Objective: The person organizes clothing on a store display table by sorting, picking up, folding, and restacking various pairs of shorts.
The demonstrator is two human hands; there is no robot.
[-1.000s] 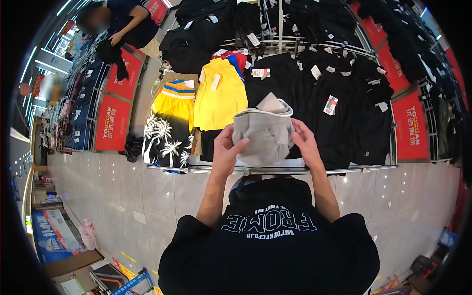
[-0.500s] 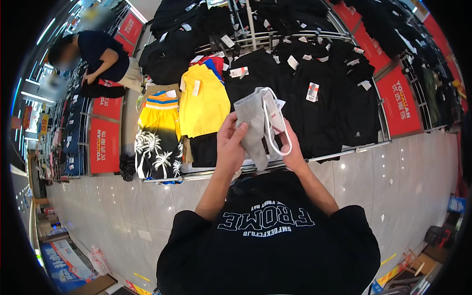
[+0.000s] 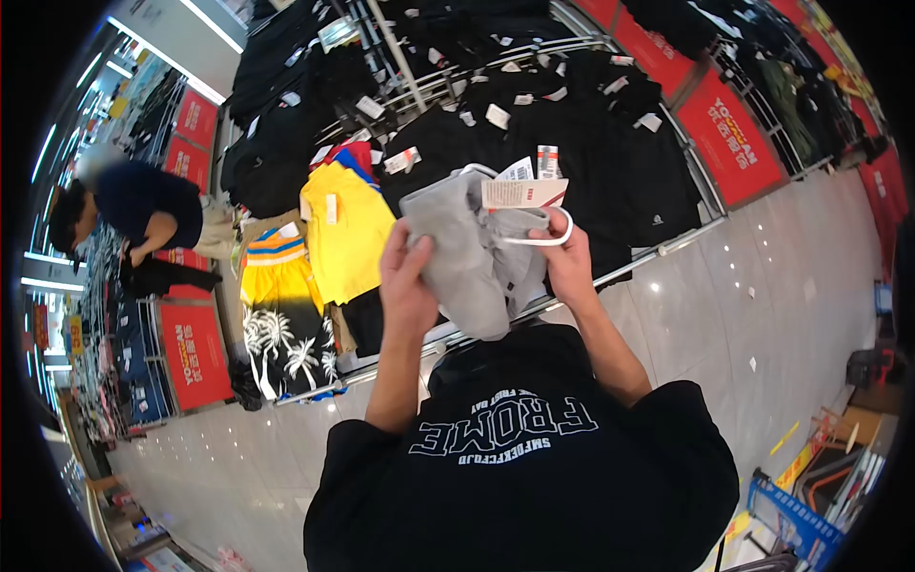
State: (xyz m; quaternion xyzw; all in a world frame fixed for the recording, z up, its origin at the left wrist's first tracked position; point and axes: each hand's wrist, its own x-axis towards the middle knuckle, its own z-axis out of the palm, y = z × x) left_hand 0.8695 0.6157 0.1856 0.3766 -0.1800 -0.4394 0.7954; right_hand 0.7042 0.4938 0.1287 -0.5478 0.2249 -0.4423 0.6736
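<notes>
Over the clothes table I hold a bunched pair of grey drawstring pants (image 3: 459, 253); their leg length is hidden in the folds. My left hand (image 3: 408, 281) grips the left side, thumb on top and fingers behind the cloth. On the right, my right hand (image 3: 569, 267) is closed on the waistband area beside the looped white drawstring (image 3: 564, 234). A white and red paper tag (image 3: 522, 194) stands out from the upper right of the cloth. Below the left hand's side lie yellow shorts (image 3: 348, 229) and yellow-and-black palm-print shorts (image 3: 281, 310).
Black garments (image 3: 591, 143) with white tags cover most of the table behind my hands. A metal rail (image 3: 658, 253) runs along its near edge. Red sign panels (image 3: 720, 133) stand to the right. Another person (image 3: 152, 210) bends over a rack at the left.
The grey pants have been turned and spread wider, and the paper tag now faces up. My hands are farther apart. The view has tilted and shifted to the right.
</notes>
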